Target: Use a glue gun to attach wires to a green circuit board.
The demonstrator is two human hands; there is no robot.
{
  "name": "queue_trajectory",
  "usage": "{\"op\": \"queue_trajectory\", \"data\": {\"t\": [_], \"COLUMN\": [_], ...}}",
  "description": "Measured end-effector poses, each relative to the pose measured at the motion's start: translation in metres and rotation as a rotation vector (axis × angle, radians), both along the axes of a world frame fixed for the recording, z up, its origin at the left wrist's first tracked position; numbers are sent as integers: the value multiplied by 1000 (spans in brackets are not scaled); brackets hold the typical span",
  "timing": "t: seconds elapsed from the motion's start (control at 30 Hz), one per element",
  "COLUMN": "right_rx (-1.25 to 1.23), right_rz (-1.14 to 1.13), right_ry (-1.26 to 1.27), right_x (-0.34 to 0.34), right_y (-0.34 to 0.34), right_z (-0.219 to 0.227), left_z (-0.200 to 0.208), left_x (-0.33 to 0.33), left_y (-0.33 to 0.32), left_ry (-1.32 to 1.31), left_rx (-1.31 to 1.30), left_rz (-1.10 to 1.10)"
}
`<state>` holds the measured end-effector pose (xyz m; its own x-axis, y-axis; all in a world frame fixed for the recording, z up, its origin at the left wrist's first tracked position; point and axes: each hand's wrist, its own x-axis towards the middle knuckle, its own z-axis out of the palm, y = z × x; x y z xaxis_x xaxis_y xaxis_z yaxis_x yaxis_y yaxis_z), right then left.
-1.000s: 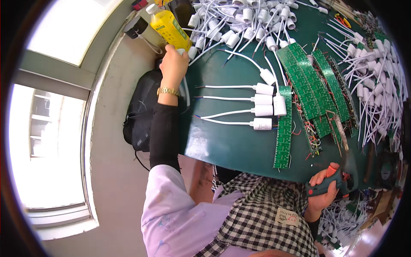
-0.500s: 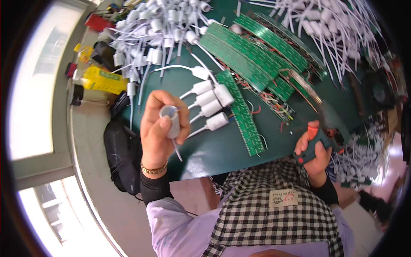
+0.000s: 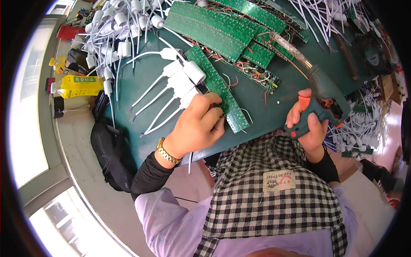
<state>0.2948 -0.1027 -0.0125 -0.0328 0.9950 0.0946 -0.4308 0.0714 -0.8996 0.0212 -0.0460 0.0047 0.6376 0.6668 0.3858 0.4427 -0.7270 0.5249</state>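
Note:
My left hand (image 3: pixel 196 126) is closed, back of the hand up, with curled fingertips at the near left edge of a narrow green circuit board (image 3: pixel 220 92). A white cable (image 3: pixel 190 162) hangs below it, from a white plastic cap mostly hidden in the fingers. Beside it lies a row of similar white caps (image 3: pixel 193 72), cables pointing left. On the right, my right hand (image 3: pixel 314 132) is wrapped round a dark green soldering gun (image 3: pixel 316 110) with an orange trigger. The gun's long tip points up and left over the table.
Wide green circuit boards (image 3: pixel 209 30) with loose wires are stacked at the back. Heaps of white cabled caps (image 3: pixel 122 19) fill the back left, and more lie at back right. A yellow bottle (image 3: pixel 81 86) and black bag (image 3: pixel 109 154) edge the left side.
My left hand has moved right with the cap and turned over, so the cap is now mostly hidden. My right hand keeps its hold on the soldering gun. The view has shifted.

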Motion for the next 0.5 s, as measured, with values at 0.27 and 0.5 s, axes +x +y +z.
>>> {"op": "queue_trajectory", "data": {"t": [0.27, 0.5], "right_rx": [-3, -8], "right_rz": [-2, 17], "right_ry": [-46, 12], "right_x": [2, 0], "right_y": [0, -2], "right_z": [1, 0], "left_z": [12, 1], "left_x": [-1, 0], "left_y": [2, 4], "left_ry": [130, 31], "left_rx": [269, 45], "left_rz": [202, 374]}}
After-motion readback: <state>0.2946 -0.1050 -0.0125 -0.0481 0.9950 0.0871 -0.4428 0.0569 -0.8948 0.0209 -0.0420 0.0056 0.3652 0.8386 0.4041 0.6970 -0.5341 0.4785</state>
